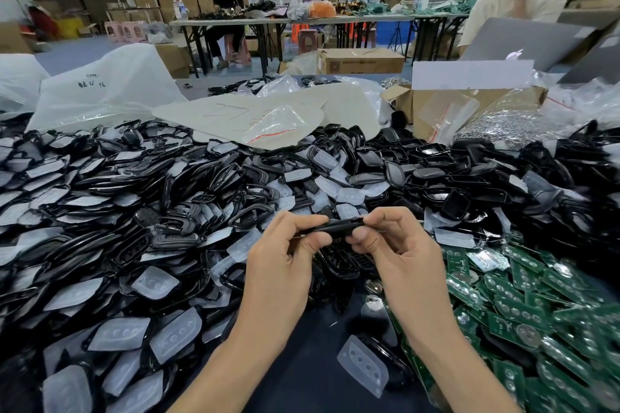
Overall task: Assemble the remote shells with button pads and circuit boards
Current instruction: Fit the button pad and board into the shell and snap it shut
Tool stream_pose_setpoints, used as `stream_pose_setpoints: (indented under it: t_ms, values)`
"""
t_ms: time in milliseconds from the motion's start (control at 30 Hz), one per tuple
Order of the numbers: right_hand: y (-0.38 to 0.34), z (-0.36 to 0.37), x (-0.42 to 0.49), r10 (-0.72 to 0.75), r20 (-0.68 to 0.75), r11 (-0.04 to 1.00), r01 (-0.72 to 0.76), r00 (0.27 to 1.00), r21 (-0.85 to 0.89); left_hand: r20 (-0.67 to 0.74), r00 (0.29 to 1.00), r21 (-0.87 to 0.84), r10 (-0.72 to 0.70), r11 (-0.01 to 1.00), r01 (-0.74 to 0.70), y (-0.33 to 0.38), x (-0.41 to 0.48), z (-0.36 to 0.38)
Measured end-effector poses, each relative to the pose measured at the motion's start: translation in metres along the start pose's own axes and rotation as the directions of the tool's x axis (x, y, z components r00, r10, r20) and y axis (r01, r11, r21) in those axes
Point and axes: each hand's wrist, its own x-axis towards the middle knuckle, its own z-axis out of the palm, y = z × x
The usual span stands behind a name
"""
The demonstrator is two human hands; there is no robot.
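Both hands hold one black remote shell [337, 227] edge-on above the table's middle. My left hand [285, 255] pinches its left end between thumb and fingers. My right hand [392, 245] pinches its right end the same way. A big heap of black shells mixed with translucent white button pads [154, 283] covers the left and centre. Green circuit boards [523, 305] with round metal contacts lie piled at the right. One loose button pad [364, 364] lies on the dark table [312, 355] between my forearms.
A cardboard box [469, 104] with plastic bags stands at the back right, beside a pile of small metal parts [503, 127]. White plastic bags [110, 90] lie at the back left. A person with an open laptop [523, 40] sits opposite; others work at far tables.
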Motion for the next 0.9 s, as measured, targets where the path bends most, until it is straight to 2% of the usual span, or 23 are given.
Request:
stream_pose_setpoints:
  t_ms: [767,900]
  values:
    - [0.0054,-0.0031,0.0018,0.006,0.053,0.993,0.000,0.999,-0.117,-0.028,0.999,-0.033,-0.016,0.999,0.016,-0.0031,-0.0005,0.0023]
    - [0.0049,-0.0025,0.0006,0.004,0.038,0.993,0.000,0.999,-0.118,0.023,0.999,-0.023,0.024,0.999,-0.023,-0.0002,-0.0013,0.0021]
